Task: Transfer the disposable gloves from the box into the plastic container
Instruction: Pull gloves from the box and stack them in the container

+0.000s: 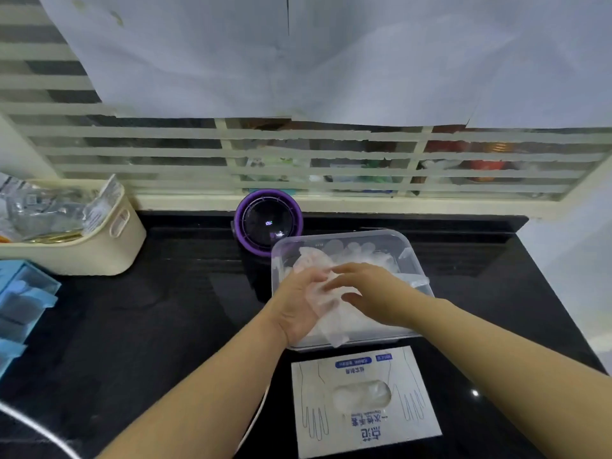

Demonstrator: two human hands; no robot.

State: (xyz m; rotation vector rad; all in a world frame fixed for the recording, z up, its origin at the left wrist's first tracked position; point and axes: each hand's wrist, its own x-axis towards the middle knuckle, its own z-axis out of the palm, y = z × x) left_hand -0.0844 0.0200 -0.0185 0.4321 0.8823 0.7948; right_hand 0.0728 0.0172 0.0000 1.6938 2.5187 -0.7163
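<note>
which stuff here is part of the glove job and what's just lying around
In the job: gloves, glove box, plastic container, left hand, right hand.
Lying about: purple round device, cream basket, blue box.

A glossy black bench [165, 309] runs under a window [165, 150] banded with pale horizontal stripes, above a cream sill [364, 202]. White paper [298, 61] covers the upper panes. A pale wall [579, 260] stands at the right.

Gloves [364, 256] lie in the plastic container [344, 233] on the counter [165, 309], behind the box [364, 425]; a basket [99, 256] stands far left.
</note>
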